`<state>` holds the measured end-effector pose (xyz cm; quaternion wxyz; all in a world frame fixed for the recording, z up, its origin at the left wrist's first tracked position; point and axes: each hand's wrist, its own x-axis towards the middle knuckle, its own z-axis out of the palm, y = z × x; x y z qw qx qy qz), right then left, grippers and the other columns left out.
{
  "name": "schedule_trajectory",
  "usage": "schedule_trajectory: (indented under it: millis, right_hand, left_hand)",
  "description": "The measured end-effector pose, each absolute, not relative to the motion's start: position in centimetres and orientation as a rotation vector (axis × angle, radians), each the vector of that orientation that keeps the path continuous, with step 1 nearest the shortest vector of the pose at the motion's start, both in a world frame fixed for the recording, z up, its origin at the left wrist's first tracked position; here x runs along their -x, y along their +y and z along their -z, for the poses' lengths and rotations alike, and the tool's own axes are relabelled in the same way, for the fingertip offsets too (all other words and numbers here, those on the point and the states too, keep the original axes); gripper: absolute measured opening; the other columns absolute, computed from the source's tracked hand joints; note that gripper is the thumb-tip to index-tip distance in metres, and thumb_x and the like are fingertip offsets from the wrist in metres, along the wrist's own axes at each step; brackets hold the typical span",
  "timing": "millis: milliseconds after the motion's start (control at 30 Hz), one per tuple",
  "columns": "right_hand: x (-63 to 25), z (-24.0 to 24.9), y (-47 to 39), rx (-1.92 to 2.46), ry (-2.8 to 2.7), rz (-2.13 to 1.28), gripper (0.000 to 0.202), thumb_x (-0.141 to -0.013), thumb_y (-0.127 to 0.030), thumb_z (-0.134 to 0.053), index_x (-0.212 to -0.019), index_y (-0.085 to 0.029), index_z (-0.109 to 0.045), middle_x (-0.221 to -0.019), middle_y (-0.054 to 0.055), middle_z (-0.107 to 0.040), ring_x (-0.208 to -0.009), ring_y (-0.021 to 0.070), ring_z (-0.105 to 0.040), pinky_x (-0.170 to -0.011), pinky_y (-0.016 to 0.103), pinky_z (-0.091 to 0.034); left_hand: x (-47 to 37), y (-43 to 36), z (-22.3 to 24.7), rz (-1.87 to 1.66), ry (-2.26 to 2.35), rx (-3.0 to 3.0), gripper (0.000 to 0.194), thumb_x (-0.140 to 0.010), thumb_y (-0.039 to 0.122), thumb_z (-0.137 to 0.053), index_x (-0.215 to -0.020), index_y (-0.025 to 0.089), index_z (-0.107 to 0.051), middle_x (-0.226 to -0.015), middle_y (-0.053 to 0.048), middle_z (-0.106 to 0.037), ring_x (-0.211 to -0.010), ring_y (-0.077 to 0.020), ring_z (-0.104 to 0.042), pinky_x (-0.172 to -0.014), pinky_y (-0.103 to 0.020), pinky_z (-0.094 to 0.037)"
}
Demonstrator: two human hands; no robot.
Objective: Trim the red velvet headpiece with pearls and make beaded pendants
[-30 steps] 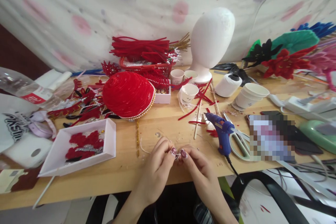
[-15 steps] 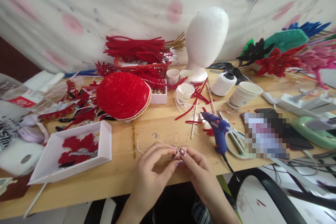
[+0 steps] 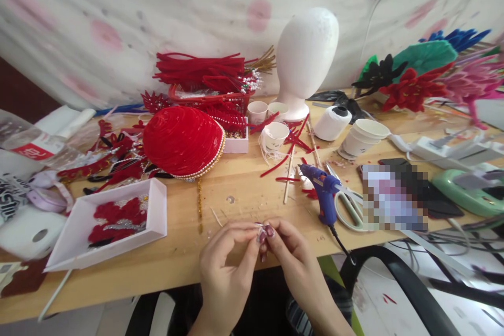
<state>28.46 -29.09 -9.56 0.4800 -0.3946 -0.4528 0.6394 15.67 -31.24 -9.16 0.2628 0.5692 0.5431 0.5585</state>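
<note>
Over the table's front edge, my left hand and my right hand meet fingertip to fingertip. Both pinch a thin white thread, whose loose end sticks out beyond my left fingers; the piece between the fingertips is mostly covered. A red domed hat with a beaded rim lies farther back to the left. To the right of my hands is a blue glue gun, beside scissors with pale handles. Behind them stands a paper cup with white thread hanging over its side.
A white foam head stands at the back, near a white thread cone. On the left is a white box of red pieces. A red basket holds red stems. A phone and a chair armrest are at right.
The white loop seen between my fingertips has closed up, and my fingers now press closer together. My left thumb has moved up against the right one. The view has shifted slightly.
</note>
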Motion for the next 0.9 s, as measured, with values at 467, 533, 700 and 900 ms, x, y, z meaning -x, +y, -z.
schedule_trajectory:
  millis: [467,533,700,900]
  right_hand:
    - [-29.4,10.0,-29.4,1.133,-1.563,-1.145,0.024,-0.102,-0.028,-0.046,-0.085,-0.020,-0.060,-0.078,0.002,-0.059,-0.074,0.0181,-0.056,-0.069,0.029,-0.043]
    - [-29.5,10.0,-29.4,1.140,-1.631,-1.053,0.023,-0.101,-0.024,-0.045,-0.083,-0.020,-0.058,-0.076,0.002,-0.058,-0.071,0.0175,-0.054,-0.066,0.029,-0.041]
    - [-29.6,10.3,-29.2,1.187,-1.716,-0.843,0.021,-0.100,-0.018,-0.044,-0.084,-0.020,-0.056,-0.075,0.002,-0.059,-0.068,0.0173,-0.053,-0.063,0.028,-0.039]
    - [-30.0,10.4,-28.8,1.240,-1.750,-0.733,0.018,-0.101,-0.019,-0.045,-0.087,-0.021,-0.056,-0.077,0.003,-0.062,-0.070,0.0186,-0.057,-0.064,0.029,-0.042]
  left_hand:
    - [-13.9,-29.9,8.1,-0.979,1.132,-1.101,0.028,-0.093,0.041,-0.054,-0.076,0.020,-0.063,-0.097,-0.004,-0.061,-0.099,-0.0201,-0.058,-0.091,-0.030,-0.044]
    - [-13.5,-29.7,7.8,-0.911,1.223,-1.251,0.028,-0.093,0.041,-0.054,-0.076,0.021,-0.061,-0.093,-0.003,-0.062,-0.096,-0.0206,-0.058,-0.089,-0.031,-0.043]
    - [-12.0,-29.3,5.8,-0.522,1.557,-1.525,0.042,-0.092,0.050,-0.053,-0.060,0.021,-0.054,-0.061,0.002,-0.060,-0.062,-0.0167,-0.056,-0.061,-0.027,-0.038]
    - [-9.9,-28.9,4.8,-0.656,1.432,-1.543,0.037,-0.089,0.044,-0.058,-0.060,0.021,-0.054,-0.072,0.000,-0.062,-0.071,-0.0178,-0.057,-0.069,-0.028,-0.040]
